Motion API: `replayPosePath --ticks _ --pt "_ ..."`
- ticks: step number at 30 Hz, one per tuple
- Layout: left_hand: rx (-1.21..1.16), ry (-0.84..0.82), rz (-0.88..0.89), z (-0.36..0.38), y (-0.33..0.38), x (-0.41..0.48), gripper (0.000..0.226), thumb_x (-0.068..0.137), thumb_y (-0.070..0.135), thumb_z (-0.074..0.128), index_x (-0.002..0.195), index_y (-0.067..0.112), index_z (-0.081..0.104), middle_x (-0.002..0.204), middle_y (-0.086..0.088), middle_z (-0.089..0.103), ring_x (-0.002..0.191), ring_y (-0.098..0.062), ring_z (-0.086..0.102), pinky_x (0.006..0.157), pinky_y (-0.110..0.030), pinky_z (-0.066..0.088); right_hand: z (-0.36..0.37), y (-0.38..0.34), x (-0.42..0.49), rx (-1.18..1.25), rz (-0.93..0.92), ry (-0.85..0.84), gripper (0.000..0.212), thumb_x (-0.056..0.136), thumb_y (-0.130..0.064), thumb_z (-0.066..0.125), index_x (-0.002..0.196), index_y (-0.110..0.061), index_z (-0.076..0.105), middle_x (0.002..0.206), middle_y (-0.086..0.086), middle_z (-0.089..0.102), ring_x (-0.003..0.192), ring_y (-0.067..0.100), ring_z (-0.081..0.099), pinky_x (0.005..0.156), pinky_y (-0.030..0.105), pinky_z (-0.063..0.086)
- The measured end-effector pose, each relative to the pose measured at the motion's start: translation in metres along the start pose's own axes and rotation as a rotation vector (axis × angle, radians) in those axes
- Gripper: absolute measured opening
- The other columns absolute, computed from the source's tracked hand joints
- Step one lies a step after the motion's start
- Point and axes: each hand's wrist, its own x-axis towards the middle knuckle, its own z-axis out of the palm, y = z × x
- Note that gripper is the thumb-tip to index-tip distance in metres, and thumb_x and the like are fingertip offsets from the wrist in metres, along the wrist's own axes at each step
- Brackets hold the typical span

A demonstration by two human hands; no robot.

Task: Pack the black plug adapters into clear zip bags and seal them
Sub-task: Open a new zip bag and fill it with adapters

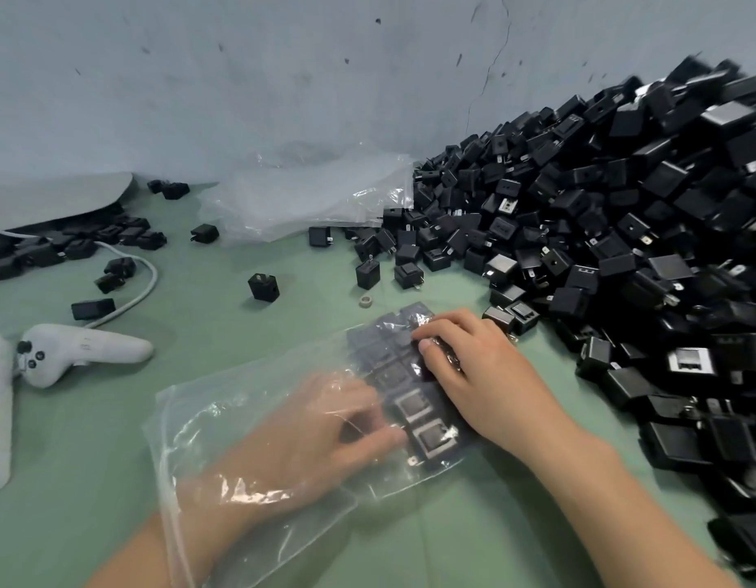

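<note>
My left hand (pixel 325 422) is inside the bag (pixel 189 422), fingers loosely straight, touching the near adapters (pixel 414 407) that lie in rows within it. My right hand (pixel 474 362) rests outside on top, fingers and thumb curled round the far ones through the film. The pile (pixel 622 214) lies just right.

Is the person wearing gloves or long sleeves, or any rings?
No gloves: the left hand and right hand are both bare. No ring, watch or bracelet shows. The left forearm and right forearm are bare too, with no sleeve in view.
</note>
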Motion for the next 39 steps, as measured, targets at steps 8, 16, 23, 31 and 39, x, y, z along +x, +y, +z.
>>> replayPosePath --ticks 8,16,23,31,39 --pt "-0.194 0.061 -0.244 -0.040 0.009 -0.025 0.022 0.096 0.035 0.061 0.080 0.041 0.074 0.066 0.007 0.068 0.059 -0.003 0.062 0.058 -0.020 0.047 0.001 0.005 0.005 0.272 0.078 0.054 0.042 0.101 -0.051 0.041 0.142 -0.043 0.040 0.130 -0.021 0.052 0.124 0.007 0.046 0.106 0.037 0.040" --pt "-0.539 0.530 -0.744 -0.103 -0.072 -0.074 0.026 0.095 0.031 0.059 0.088 0.013 0.076 0.086 -0.005 0.077 0.069 -0.016 0.075 0.058 -0.032 0.058 -0.001 0.002 -0.002 0.514 0.217 0.085 0.033 0.102 -0.044 0.045 0.135 -0.040 0.049 0.129 -0.016 0.053 0.118 0.004 0.052 0.105 0.041 0.045" --pt "-0.247 0.694 -0.566 -0.143 -0.059 -0.035 0.018 0.097 0.033 0.057 0.088 0.029 0.071 0.096 0.004 0.074 0.074 -0.001 0.068 0.057 -0.018 0.056 -0.012 0.002 0.003 0.679 0.239 0.285 0.023 0.102 -0.029 0.046 0.113 -0.043 0.061 0.109 -0.022 0.063 0.088 -0.006 0.059 0.071 0.017 0.045" --pt "0.386 -0.055 -0.285 -0.063 0.002 0.154 0.085 0.085 0.061 0.063 0.153 0.027 0.024 0.158 -0.007 0.026 0.137 -0.025 0.041 0.113 -0.041 0.036 -0.024 0.006 0.018 0.867 0.243 0.396 0.028 0.100 -0.023 0.045 0.106 -0.043 0.063 0.099 -0.024 0.067 0.083 0.018 0.061 0.061 0.023 0.048" --pt "0.254 -0.116 -0.460 -0.015 -0.042 0.232 0.097 0.083 0.068 0.059 0.157 0.034 0.006 0.165 -0.007 -0.006 0.149 -0.038 0.019 0.119 -0.050 0.025 -0.041 0.021 0.033 0.890 0.214 0.493 0.029 0.099 -0.019 0.046 0.102 -0.041 0.064 0.096 -0.024 0.067 0.077 0.019 0.062 0.063 0.041 0.055"
